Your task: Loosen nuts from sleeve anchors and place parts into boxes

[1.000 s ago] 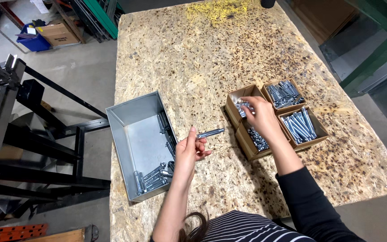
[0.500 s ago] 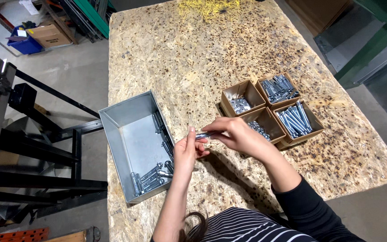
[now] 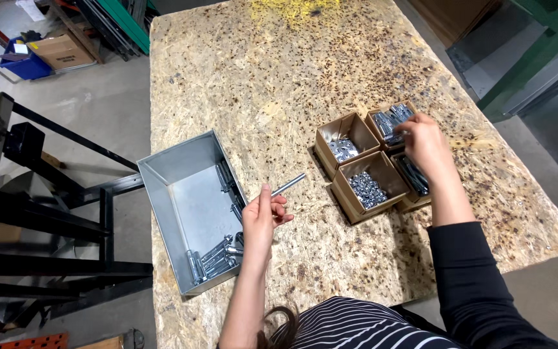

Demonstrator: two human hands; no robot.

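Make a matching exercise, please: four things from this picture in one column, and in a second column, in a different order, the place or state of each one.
Things:
1. left hand
2. right hand
3. grey metal bin
4. cardboard box of small nuts

Places or states:
A. stands at the left edge of the table, some bolts lying in its near end
B. reaches over the far right cardboard box
C. holds up one long bolt
D. nearest of the four boxes on the left side

Pairs: 1-C, 2-B, 3-A, 4-D
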